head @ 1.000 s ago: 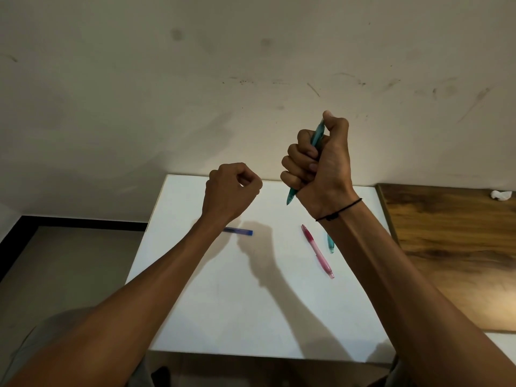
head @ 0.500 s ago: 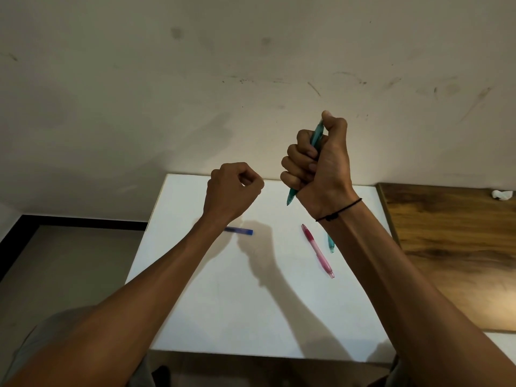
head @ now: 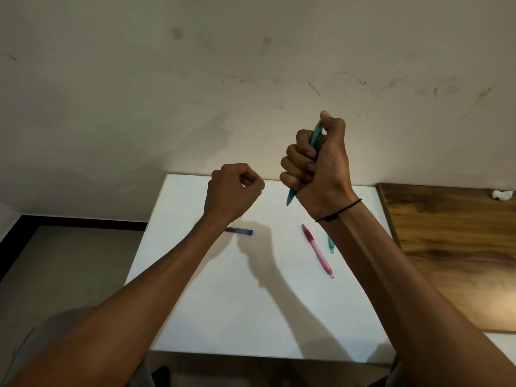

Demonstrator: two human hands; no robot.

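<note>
Above the white table (head: pixel 251 303): two hands are raised off the surface, with the marked wall (head: pixel 139 93) behind them.
Hands counted: two, the left hand (head: pixel 231 191) and the right hand (head: pixel 321 169).
Pens counted: four, namely one held teal pen (head: pixel 315 135), one blue pen (head: pixel 241 232), one pink pen (head: pixel 318 251) and one second teal pen (head: pixel 331 244).
Tables counted: two, the white one and a wooden table (head: pixel 446 247).
Right hand: its fingers and thumb curl round the held teal pen in a fist grip.
Held teal pen: it stands steeply and clear of the table. Its upper end lies beside the thumb tip and its pointed lower end sticks out under the little finger. Its middle is hidden inside the fist.
Left hand: it is clenched in a fist with nothing seen in it. It sits to the left of the right hand, a little lower and apart from it.
Blue pen: it lies on the white table beneath the left hand, with one end hidden behind the left wrist.
Pink pen: it lies beneath the right hand, just left of the right forearm, in full view.
Second teal pen: it lies just beside the pink pen. The right forearm covers most of it, so only one end shows.
Shadows: the arms cast dark shapes across the white table between the blue and pink pens.
Wrist band (head: pixel 343 209): a thin black cord sits round the right wrist.
Wooden table: it stands to the right of the right forearm, next to the white table.
White scrap (head: pixel 502 194): it is crumpled and lies at the wooden table's far edge, well apart from the right hand.
</note>
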